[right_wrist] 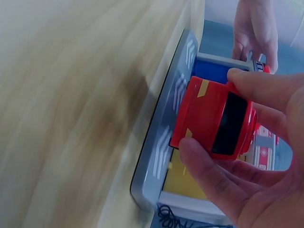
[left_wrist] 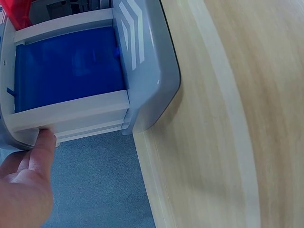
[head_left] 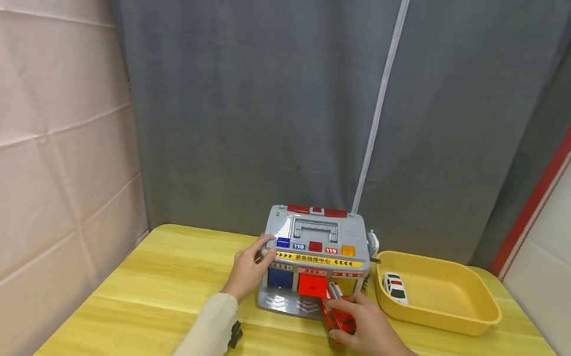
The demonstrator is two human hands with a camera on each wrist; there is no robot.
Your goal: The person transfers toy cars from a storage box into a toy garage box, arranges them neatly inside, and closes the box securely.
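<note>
A grey toy garage (head_left: 316, 241) with a folded carry handle stands on the table. My left hand (head_left: 247, 268) grips its upper left corner; in the left wrist view, a fingertip (left_wrist: 46, 135) touches the pale side wall. The blue door (left_wrist: 71, 66) is down, while the red door (head_left: 312, 285) beside it is swung up and out, exposing a dark bay. My right hand (head_left: 368, 331) holds a red toy car (right_wrist: 213, 118) between thumb and fingers, tilted in front of the garage by the red and yellow doors (right_wrist: 183, 175).
A yellow tray (head_left: 439, 321) stands right of the garage, with a white toy car (head_left: 395, 288) inside at its left. A white piece (head_left: 372, 242) hangs on the garage's right side, with a black coiled cord (right_wrist: 167, 216) below. A grey curtain (head_left: 258, 97) hangs behind the table.
</note>
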